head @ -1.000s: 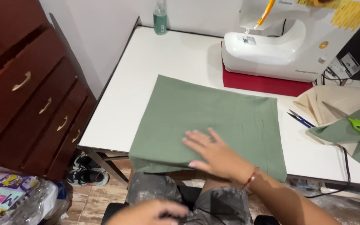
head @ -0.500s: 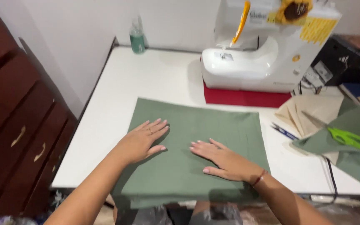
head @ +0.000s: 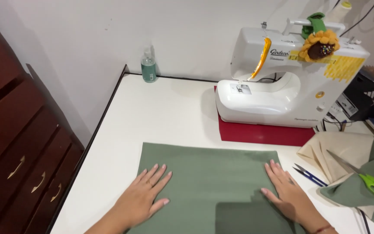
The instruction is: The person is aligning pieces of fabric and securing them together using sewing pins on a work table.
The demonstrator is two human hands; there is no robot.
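A green rectangular piece of fabric (head: 213, 182) lies flat on the white table (head: 161, 112), reaching to the near edge. My left hand (head: 141, 199) rests palm down on its left part, fingers spread. My right hand (head: 286, 193) lies flat on its right edge, fingers apart. Neither hand holds anything.
A white sewing machine (head: 282, 82) stands on a red mat (head: 265, 133) behind the fabric. To the right lie beige cloth (head: 343, 151), green-handled scissors (head: 369, 180) and small blue snips (head: 310, 175). A green bottle (head: 148, 65) stands by the wall. A dark wooden dresser (head: 18, 143) borders the left.
My hands have slid apart toward the fabric's left and right sides. The camera has tilted up and closer, showing more of the sewing machine.
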